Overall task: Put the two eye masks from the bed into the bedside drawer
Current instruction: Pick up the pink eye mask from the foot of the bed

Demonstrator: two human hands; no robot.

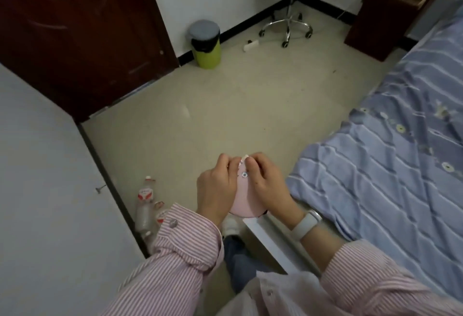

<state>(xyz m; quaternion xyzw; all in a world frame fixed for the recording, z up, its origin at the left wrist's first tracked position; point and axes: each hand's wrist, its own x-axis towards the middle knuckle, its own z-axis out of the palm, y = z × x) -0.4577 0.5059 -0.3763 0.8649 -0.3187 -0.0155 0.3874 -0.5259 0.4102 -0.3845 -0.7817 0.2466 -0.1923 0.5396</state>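
Note:
A pink eye mask with a small eye print is folded between both my hands, held over the floor beside the bed. My left hand grips its left side and my right hand grips its right side, fingertips meeting at the top. A second mask cannot be made out separately. Just below my hands is the white edge of an open drawer next to the bed, which has a blue striped sheet. The drawer's inside is hidden.
Several plastic bottles stand on the floor by the left wall. Farther off are a green bin, a wheeled office chair, a dark wooden cabinet and a dark door.

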